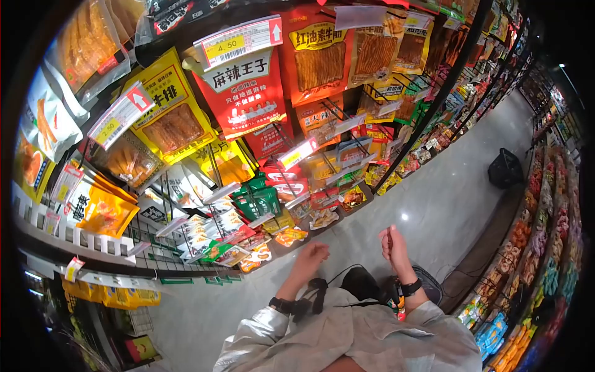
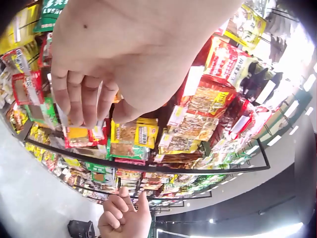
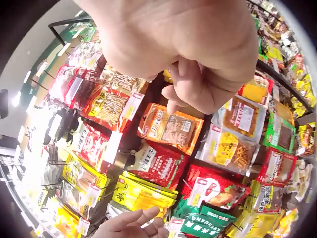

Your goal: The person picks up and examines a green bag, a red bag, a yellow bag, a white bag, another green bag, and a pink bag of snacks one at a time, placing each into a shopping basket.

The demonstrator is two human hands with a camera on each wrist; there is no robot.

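In the head view my left hand (image 1: pixel 309 260) is held in front of the body, its fingers loosely bent and nothing in them. My right hand (image 1: pixel 395 248) is raised a short way to the right, also holding nothing, its fingers partly curled. Hanging snack packets fill the rack in front of both hands. Among them are a large red packet (image 1: pixel 240 93), a yellow packet (image 1: pixel 170 108) and green packets (image 1: pixel 257 199). The right wrist view has an orange-edged packet (image 3: pixel 170 128) just beyond the right hand's fingers.
A black basket (image 1: pixel 505 167) stands on the grey floor (image 1: pixel 458 158) farther along the aisle. Another dark basket (image 1: pixel 429 286) is by the right forearm. Candy-filled shelves (image 1: pixel 533 229) line the right side. Price tags (image 1: pixel 238 46) stick out from the rack's hooks.
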